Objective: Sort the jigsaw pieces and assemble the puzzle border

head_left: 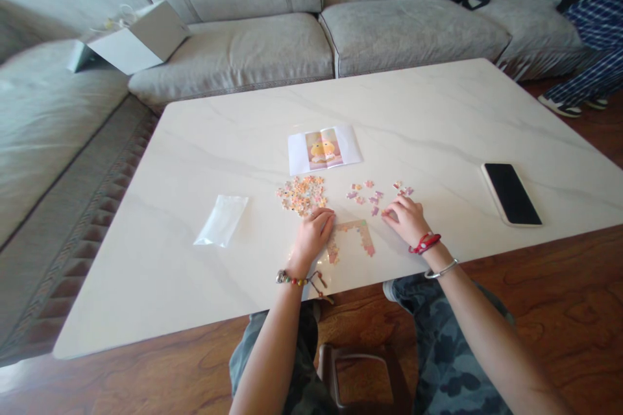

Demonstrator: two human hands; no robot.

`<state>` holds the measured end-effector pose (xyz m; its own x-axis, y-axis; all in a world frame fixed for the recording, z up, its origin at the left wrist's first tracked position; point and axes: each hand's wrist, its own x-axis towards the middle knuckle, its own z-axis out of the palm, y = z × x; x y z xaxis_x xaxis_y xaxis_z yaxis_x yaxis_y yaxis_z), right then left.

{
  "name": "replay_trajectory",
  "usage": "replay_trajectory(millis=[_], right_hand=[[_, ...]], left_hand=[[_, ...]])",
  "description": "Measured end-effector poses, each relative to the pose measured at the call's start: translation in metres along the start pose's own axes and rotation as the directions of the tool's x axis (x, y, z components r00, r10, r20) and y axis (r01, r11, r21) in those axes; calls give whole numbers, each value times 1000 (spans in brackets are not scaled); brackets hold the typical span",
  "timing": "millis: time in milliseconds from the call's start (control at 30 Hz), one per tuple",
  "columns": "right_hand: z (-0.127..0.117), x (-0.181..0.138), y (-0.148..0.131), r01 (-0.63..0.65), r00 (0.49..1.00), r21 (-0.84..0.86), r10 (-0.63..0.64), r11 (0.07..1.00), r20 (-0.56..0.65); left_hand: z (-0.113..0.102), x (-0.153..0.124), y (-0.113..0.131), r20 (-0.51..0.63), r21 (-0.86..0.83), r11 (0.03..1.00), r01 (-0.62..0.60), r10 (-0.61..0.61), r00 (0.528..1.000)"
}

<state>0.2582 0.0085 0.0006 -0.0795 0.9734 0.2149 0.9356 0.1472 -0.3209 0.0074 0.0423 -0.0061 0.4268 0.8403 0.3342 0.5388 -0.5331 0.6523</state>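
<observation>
Loose jigsaw pieces in pink, orange and white lie in a pile on the white marbled table. My left hand rests at the pile's near edge, fingers curled together; whatever they may hold is hidden. Just right of it, a partly joined puzzle border forms a corner-shaped frame with an open near side. My right hand pinches what looks like a small puzzle piece at its fingertips. Several scattered purple and pink pieces lie between and beyond my hands.
A paper sheet with a printed yellow-figure picture lies beyond the pile. A clear plastic bag is at left, a phone at right. Behind stands a grey sofa with a white box. Another person's legs show at far right.
</observation>
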Motion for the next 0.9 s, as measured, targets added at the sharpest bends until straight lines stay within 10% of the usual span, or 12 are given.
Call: replay_trajectory(millis=[267,567,900], right_hand=[[-14,-3,-11,-48,997,133,56,990,-60],[-15,-16,-44,180,977,443,-211,878,22],[6,-15,-71,268,947,265,-303,926,104]], left_hand=[[-1,-1,-1,6,10,1000,0,0,1000],[-3,-9,2,18,10,1000,3,-3,1000],[-3,-9,3,10,1,1000,3,-3,1000]])
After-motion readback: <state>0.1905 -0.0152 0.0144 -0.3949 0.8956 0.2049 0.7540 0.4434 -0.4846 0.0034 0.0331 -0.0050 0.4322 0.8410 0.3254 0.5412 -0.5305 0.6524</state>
